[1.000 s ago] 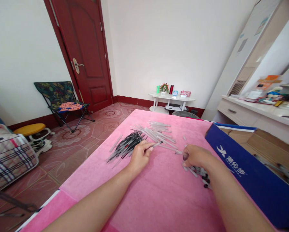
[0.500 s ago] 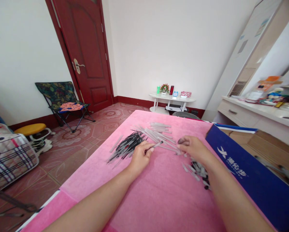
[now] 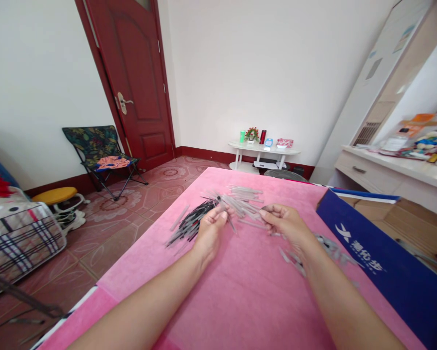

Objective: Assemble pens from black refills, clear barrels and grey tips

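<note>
My left hand [image 3: 210, 226] pinches a slim grey pen-like tube [image 3: 232, 226] with a dark end, over the pink cloth. Just left of it lies a heap of thin black and grey sticks [image 3: 191, 221], like pen refills. My right hand [image 3: 282, 221] has thumb and fingers together above the right end of a pile of pale grey translucent tubes [image 3: 242, 206]; what sits between them is hidden. Short grey and black pieces [image 3: 295, 262], like pen caps, lie loose beside my right forearm, which partly covers them.
A blue cardboard box [image 3: 368, 248] stands along the right edge of the pink-covered table [image 3: 240, 291], with some grey pieces inside. Beyond it is a cluttered white counter [image 3: 393, 165]. A folding chair [image 3: 94, 150] and a yellow stool [image 3: 54, 195] stand at the left.
My left hand has tipped the tube so that its dark end points up and away. My right hand stays over the end of the tube pile. The view has shifted slightly left.
</note>
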A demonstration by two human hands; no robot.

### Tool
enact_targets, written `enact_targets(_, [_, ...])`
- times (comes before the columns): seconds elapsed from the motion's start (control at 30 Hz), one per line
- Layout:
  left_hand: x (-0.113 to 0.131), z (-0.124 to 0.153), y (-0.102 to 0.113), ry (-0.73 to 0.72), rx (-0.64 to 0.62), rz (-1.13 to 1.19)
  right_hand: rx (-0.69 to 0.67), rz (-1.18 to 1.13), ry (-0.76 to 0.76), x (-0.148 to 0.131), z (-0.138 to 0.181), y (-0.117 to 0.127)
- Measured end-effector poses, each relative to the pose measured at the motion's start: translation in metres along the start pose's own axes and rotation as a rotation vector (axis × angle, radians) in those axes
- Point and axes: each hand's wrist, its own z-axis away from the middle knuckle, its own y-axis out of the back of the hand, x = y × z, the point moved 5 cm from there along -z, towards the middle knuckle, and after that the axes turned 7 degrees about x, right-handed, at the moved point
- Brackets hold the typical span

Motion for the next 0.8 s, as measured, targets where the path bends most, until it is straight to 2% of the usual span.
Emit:
enact_targets(0.2, [0.002,-0.011,0.01,0.086,0.055,0.168,-0.051,-0.105,-0.046,0.007,0.005,-0.02])
enact_targets(0.37, [0.0,-0.015,0.015,0.082,0.088,0.197,0.004,-0.101,-0.032,0.007,0.005,-0.019])
enact_targets(0.8, [-0.003,-0.005,0.007,0.096,0.067,0.174,-0.018,0.002,0.025,0.006,0.006,-0.026])
